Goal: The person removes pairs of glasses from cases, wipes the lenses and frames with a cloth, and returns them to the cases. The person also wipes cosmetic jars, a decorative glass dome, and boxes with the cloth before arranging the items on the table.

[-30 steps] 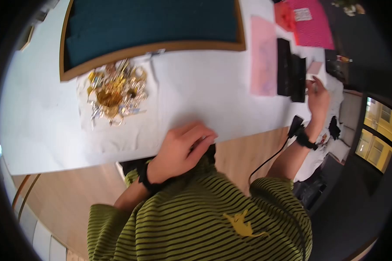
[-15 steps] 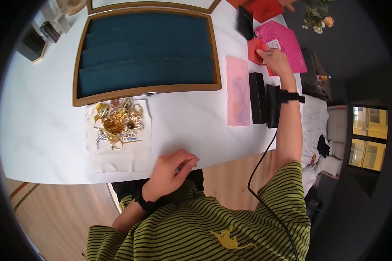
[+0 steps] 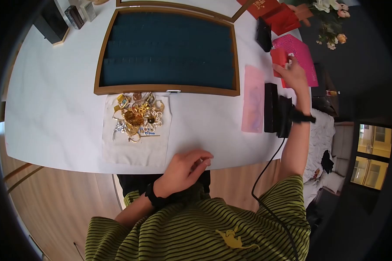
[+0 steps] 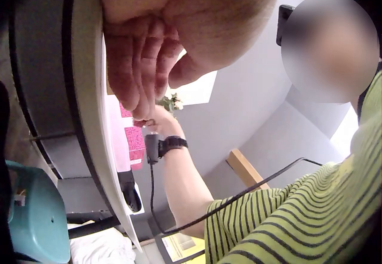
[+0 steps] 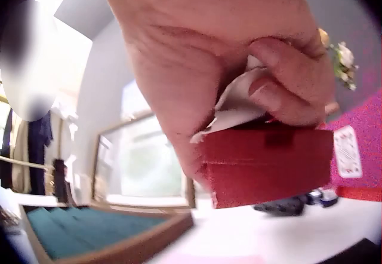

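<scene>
My right hand [image 3: 295, 78] grips a small red box [image 5: 268, 165] between thumb and fingers at the right side of the table. A crumpled white piece of paper or cloth [image 5: 239, 100] is tucked under the curled fingers, against the box top. Beneath and beside this hand lies a bright pink patterned bag [image 3: 298, 54]. My left hand [image 3: 183, 170] stays at the table's front edge with loosely curled fingers and nothing in it. Before it, a pile of gold and silver jewelry [image 3: 137, 115] sits on a pale cloth [image 3: 135, 153].
A wooden display case [image 3: 170, 52] with a dark teal lining stands lidded open at the back. Right of it lie a pink pouch [image 3: 253, 100], black boxes [image 3: 271, 108] and a black pouch [image 3: 263, 35]. Red bags [image 3: 283, 19] and flowers [image 3: 331, 26] are at the far right. A cable [image 3: 259, 176] trails from my right wrist.
My right hand has moved from beside the black boxes up to the red box and now grips it. The head view has shifted; my left hand keeps its place at the table edge.
</scene>
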The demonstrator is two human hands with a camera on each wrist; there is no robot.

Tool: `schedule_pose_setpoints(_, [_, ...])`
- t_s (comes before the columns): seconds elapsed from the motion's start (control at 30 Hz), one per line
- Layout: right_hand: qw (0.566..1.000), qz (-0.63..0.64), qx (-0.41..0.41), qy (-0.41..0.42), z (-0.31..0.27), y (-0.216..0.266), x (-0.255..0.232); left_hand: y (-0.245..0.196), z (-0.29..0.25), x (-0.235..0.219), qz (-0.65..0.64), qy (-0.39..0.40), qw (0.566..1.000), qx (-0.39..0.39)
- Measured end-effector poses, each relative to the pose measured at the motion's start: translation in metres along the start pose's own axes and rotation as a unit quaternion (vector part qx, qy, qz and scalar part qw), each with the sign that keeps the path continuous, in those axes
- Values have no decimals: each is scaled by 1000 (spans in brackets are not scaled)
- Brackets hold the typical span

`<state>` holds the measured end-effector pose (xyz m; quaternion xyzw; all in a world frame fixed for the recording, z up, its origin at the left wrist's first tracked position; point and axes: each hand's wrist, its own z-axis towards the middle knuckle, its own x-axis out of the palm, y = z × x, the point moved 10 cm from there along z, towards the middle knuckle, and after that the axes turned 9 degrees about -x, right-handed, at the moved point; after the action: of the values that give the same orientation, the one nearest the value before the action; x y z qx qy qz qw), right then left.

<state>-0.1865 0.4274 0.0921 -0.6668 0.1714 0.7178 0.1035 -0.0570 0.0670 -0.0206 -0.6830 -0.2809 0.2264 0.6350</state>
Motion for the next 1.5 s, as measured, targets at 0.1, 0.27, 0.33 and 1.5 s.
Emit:
schedule_pose_setpoints(0.1, [959,266,-90,19,-81,90,-24,14,-2,-1,-59,3,995,-79])
schedule_pose_setpoints(0.27, [909,292,-228,190,-183,195,24,3,-2,-17,-239,-42,968,61])
schedule_pose_setpoints(0.33, [893,293,-280,194,-205,219,51,6,-3,-27,-186,-92,975,73])
schedule_pose_setpoints(1.5, [837,513,-52,181,-220,202,83,10,0,-38,-312,-112,943,27])
